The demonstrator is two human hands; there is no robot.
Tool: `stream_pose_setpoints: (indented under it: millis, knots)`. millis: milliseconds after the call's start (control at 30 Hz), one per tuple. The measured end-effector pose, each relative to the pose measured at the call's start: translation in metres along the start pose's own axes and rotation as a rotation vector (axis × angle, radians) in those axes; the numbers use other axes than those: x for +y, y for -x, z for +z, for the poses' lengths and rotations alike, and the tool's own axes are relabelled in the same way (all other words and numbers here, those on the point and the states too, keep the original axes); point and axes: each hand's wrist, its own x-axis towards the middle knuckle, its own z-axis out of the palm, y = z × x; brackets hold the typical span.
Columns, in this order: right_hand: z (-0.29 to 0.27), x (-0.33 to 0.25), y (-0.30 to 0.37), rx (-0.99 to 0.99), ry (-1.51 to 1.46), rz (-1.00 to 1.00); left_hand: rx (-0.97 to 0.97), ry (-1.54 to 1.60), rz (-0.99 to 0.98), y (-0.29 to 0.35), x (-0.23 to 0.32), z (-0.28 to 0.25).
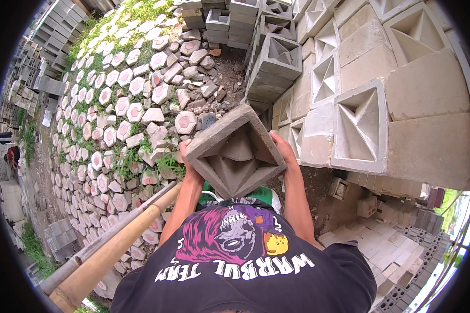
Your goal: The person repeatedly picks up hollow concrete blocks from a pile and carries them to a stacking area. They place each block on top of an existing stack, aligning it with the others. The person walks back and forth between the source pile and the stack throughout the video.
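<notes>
Concrete block (237, 151), grey and square-faced, held up between a person's two bare hands in the centre of the view, just in front of the waist. It is turned like a diamond, one corner pointing toward the body, and its open face shows a deep recess with slanted, angular faces inside a thick rim. The left hand (188, 159) is clamped on the block's left corner; the right hand (284, 151) is clamped on its right side, fingers near the upper edge. The hands are apart, with the block between them. Whether the block touches the body cannot be told.

The wearer has a black T-shirt (245, 293) with a purple, white and yellow print, and green-and-white clothing (265, 195) shows below the block. To the right rises a large stack of similar pale blocks (360, 128), some showing the same angular recess. To the left, many hexagonal pavers (122, 106) with reddish centres cover the ground among green weeds (168, 166). Broken rubble (209, 89) lies beyond the block. At lower left, a bamboo pole (117, 247) slants beside a thinner grey pole (100, 237).
</notes>
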Motion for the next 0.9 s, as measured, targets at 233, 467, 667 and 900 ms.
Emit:
stream_pose_setpoints:
  millis: [233, 467, 667, 900]
  knots:
    - [0.058, -0.091, -0.026, 0.258, -0.036, 0.073, 0.030, -0.026, -0.275, -0.131, 0.077, 0.046]
    - [0.145, -0.012, -0.072, 0.266, -1.278, -0.156, 0.150, -0.197, -0.502, -0.248, 0.077, 0.029]
    - [0.152, 0.084, -0.161, 0.687, -1.478, -0.244, 0.208, -0.535, -0.569, -0.341, 0.013, -0.047]
    - [0.075, 0.193, -0.264, 0.834, -1.040, 0.006, 0.317, -0.483, -0.618, -0.420, -0.106, -0.155]
